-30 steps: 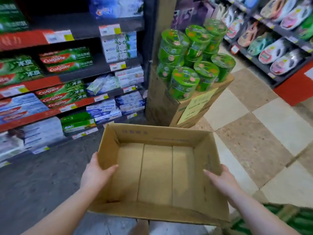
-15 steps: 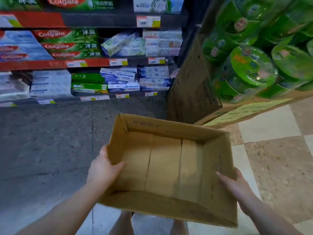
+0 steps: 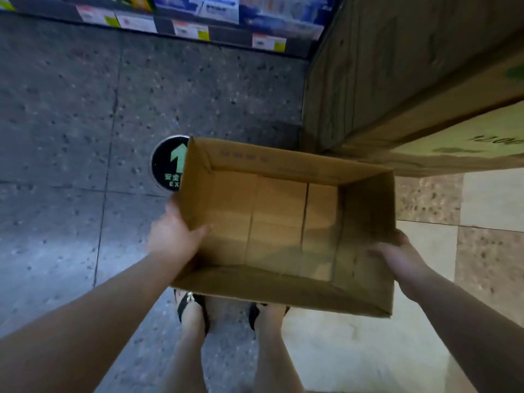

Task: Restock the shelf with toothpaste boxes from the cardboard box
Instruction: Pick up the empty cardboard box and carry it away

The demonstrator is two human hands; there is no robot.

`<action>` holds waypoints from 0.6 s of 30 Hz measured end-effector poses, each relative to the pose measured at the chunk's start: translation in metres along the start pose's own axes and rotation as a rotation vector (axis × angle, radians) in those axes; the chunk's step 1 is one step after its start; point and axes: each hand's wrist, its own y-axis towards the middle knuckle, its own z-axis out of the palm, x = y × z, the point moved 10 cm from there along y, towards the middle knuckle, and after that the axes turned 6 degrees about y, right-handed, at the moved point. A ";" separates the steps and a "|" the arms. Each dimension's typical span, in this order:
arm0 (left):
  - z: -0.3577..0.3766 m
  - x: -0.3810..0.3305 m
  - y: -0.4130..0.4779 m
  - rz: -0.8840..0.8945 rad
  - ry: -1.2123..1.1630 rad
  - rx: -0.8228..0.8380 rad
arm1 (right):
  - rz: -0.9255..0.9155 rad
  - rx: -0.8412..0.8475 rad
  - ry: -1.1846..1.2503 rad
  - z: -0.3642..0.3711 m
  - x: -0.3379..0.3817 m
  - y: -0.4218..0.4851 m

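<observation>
1. Grips the left wall of the cardboard box (image 3: 283,163) with the left hand (image 3: 175,236); thumb hooked inside, other fingers wrapped round the outer face and mostly hidden.
2. Grips the right wall the same way with the right hand (image 3: 397,256); thumb over the rim, fingers curled down the outside.
3. Holds the box open side up over the sandalled feet (image 3: 192,313), with its far left corner covering part of the round exit marker (image 3: 167,165) on the grey floor (image 3: 56,109).
4. Has dropped lower than half a second ago, with the view tipped down. Leaves only the bottom shelf edge (image 3: 190,29) with its price tags along the top, and the big display carton (image 3: 397,80) without its green tubs.
5. Contains nothing: bare bottom flaps, no toothpaste boxes inside.
6. Shows toothpaste boxes (image 3: 198,7) only as blurred packs on that bottom shelf, well apart from the hands.
7. Probably means stocking from this box is done and the empty box is being set down.
</observation>
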 end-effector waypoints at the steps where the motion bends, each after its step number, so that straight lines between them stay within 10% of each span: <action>1: 0.016 0.002 0.009 -0.012 0.008 0.008 | 0.002 0.003 -0.004 0.005 -0.005 0.018; 18: 0.144 0.010 0.121 0.058 0.015 0.091 | 0.094 -0.041 -0.100 0.062 -0.072 0.167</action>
